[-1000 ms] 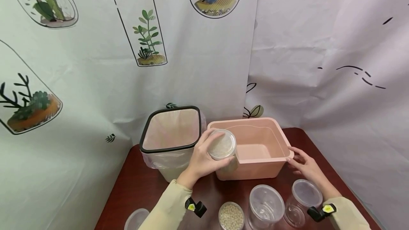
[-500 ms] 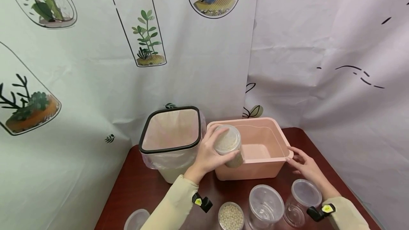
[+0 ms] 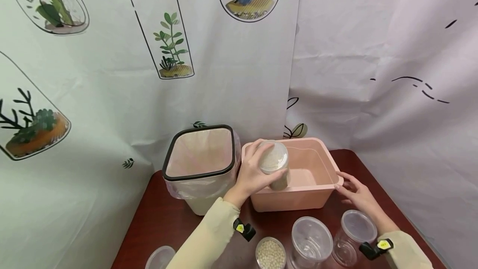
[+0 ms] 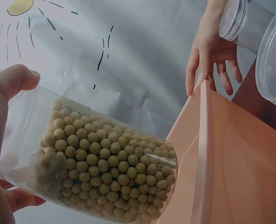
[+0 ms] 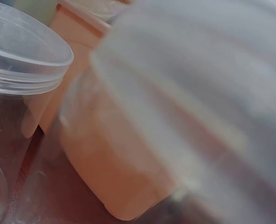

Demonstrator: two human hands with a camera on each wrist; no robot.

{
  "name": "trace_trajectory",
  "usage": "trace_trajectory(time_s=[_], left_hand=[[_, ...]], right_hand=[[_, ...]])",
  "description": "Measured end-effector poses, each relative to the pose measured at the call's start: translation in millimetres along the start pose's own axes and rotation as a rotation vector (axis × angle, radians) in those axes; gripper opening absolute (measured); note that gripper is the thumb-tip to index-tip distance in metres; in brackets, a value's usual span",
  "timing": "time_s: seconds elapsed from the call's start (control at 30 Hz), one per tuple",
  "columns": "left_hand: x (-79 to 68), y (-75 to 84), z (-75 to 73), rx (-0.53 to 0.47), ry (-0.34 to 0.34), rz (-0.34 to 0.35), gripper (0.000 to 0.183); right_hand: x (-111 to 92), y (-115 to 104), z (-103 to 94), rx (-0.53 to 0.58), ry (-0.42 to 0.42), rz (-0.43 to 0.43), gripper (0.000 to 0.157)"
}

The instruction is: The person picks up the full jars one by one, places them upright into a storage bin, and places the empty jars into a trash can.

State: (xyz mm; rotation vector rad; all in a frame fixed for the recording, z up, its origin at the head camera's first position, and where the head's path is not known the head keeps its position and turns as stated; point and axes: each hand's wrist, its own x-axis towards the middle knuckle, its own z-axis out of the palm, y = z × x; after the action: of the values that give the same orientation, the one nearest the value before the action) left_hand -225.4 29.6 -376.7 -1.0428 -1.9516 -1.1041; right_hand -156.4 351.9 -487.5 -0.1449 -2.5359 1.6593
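Observation:
My left hand [image 3: 254,173] holds a clear lidded jar [image 3: 275,162], fingers and thumb curled round its top. Round beige beans [image 4: 114,163] fill much of that jar, which lies over the front left rim of a pink bin [image 3: 298,199] in the head view. At the bin's front right corner my right hand [image 3: 356,194] grips the rim, thumb at the front and fingers along the side; the left wrist view shows its other fingers [image 4: 222,77] hanging spread below. Blurred clear plastic [image 5: 175,93] fills most of the right wrist view and hides that hand.
A lined waste bin [image 3: 201,175] with a black rim stands left of the pink bin. Along the front are an open jar of beans [image 3: 270,254], a tall clear jar [image 3: 311,240], a lidded clear jar [image 3: 358,227] and a round clear lid or jar [image 3: 160,257]. Printed cloth hangs behind.
My left hand has carried the jar of beans to the right and farther back, from before the pink bin's left front to over its rim. The right hand stays at its corner.

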Motion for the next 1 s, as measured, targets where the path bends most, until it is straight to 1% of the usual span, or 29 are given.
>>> trace_trajectory(time_s=[0.23, 0.37, 0.57, 0.77, 0.9, 1.0], left_hand=[[8.0, -3.2, 10.0, -0.064, 0.007, 0.009, 0.066], [9.0, -7.3, 15.6, -0.039, 0.035, 0.01, 0.065], [9.0, -12.6, 28.1, -0.034, 0.046, -0.021, 0.065], [1.8, -15.1, 41.9, -0.057, 0.016, -0.068, 0.065], [-6.7, -18.2, 51.5, -0.101, -0.01, -0.089, 0.066], [-13.4, -20.8, 58.1, -0.115, -0.032, -0.109, 0.067]], right_hand=[[6, 1, 0.7, 0.028, -0.002, 0.003, 0.062], [7, -2, 1.9, 0.036, -0.001, 0.006, 0.062], [8, -5, 1.2, 0.046, 0.0, 0.014, 0.062], [6, -4, -0.4, 0.052, 0.01, 0.021, 0.062], [3, 0, -0.5, 0.06, 0.016, 0.041, 0.062], [1, 1, -0.4, 0.064, 0.025, 0.049, 0.062]])
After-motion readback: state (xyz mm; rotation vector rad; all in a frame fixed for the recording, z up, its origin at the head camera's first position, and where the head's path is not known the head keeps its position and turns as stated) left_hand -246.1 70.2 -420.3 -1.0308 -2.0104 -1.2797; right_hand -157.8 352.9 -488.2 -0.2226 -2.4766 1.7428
